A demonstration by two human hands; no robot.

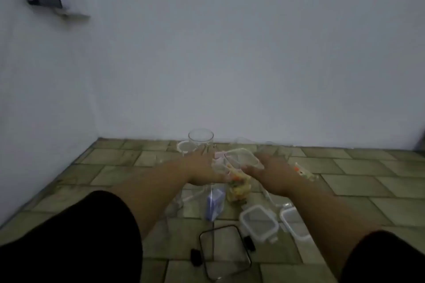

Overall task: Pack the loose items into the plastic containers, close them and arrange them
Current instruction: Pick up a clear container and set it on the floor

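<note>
The person is sitting on the tiled floor (358,181) and reaching both arms forward toward a clear rectangular container (244,156), which is lying tilted between the two hands, just in front of the wall. The left hand (202,167) is resting beside the container's left edge with its fingers stretched forward, so its grip is looking apart and clamped on nothing. The right hand (272,173) is pointing its thumb under the container's near right side, but the blur is hiding whether that grip is closing on the rim or only touching it. Just below the container a bag of colourful pieces (238,187) is lying on the floor, a purple packet (216,202) is lying beside it to the left, and another colourful packet (305,172) is lying past the right hand. A tall clear jar (200,139) is standing upright beyond the left hand with a white round lid (184,146) next to it. Nearer the person, two white-rimmed lids (258,225) and a black-rimmed lid (224,251) are lying flat and loose, so nothing is looking closed yet. The container is probably light, stiff and smooth-walled, likely to slide on tile, so taking hold across its two long walls near the rim is seeming safest. The bags are likely soft and crinkly, best pinched at the top edge.
</note>
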